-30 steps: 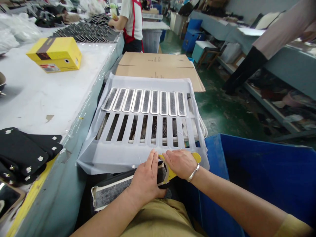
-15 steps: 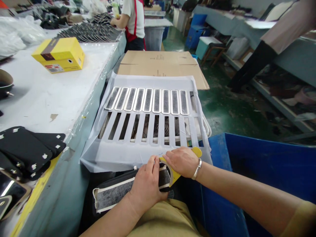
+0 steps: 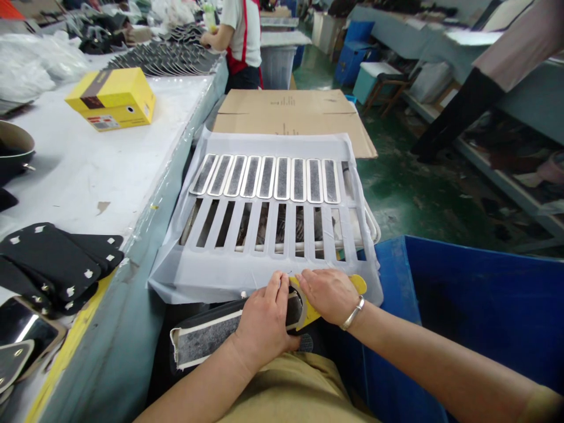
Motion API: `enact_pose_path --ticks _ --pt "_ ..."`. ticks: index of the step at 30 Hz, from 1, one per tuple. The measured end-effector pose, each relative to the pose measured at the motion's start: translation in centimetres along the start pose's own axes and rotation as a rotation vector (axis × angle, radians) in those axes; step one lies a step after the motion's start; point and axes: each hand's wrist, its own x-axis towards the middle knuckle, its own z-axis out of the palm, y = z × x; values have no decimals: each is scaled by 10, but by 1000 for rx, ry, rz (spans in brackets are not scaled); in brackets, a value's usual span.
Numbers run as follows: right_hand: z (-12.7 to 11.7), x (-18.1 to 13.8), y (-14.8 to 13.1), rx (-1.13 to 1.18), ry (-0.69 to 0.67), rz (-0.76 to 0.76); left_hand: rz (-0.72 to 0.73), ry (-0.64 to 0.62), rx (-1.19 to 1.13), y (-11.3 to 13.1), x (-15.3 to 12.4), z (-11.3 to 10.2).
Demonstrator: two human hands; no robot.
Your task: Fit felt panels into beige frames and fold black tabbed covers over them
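My left hand [image 3: 263, 322] is closed over a long grey felt strip with a white border [image 3: 207, 341], which lies across my lap. My right hand [image 3: 325, 294] presses a yellow flat tool [image 3: 358, 284] against the strip's end, fingers curled over it. Just beyond both hands lies a white slotted template sheet [image 3: 220, 273]. Its far row of slots holds several grey strips [image 3: 268, 177]; the near row of slots stands open.
A blue bin [image 3: 476, 294] stands at my right. A worktable [image 3: 88, 170] at my left carries a yellow box [image 3: 112, 98] and black pieces [image 3: 53, 261]. Flat cardboard [image 3: 286, 114] lies beyond the template. A person in a red apron [image 3: 240, 35] works far off; another person's arm [image 3: 480, 82] reaches in at upper right.
Both hands stay on the strip and the yellow tool, shifting slightly. The view has drifted a little.
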Motion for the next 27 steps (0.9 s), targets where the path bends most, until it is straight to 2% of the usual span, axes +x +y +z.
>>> enact_pose_path --ticks 8,17,23,27 --pt "3 -4 0 -1 22 31 17 34 9 0 -1 4" --pt "-7 4 9 -63 -55 -186 7 73 -2 2 -7 4" --pt "-13 12 13 -71 -35 -281 16 110 9 1 -8 5" --pt "-16 20 19 -68 -90 -368 9 136 24 3 -12 8"
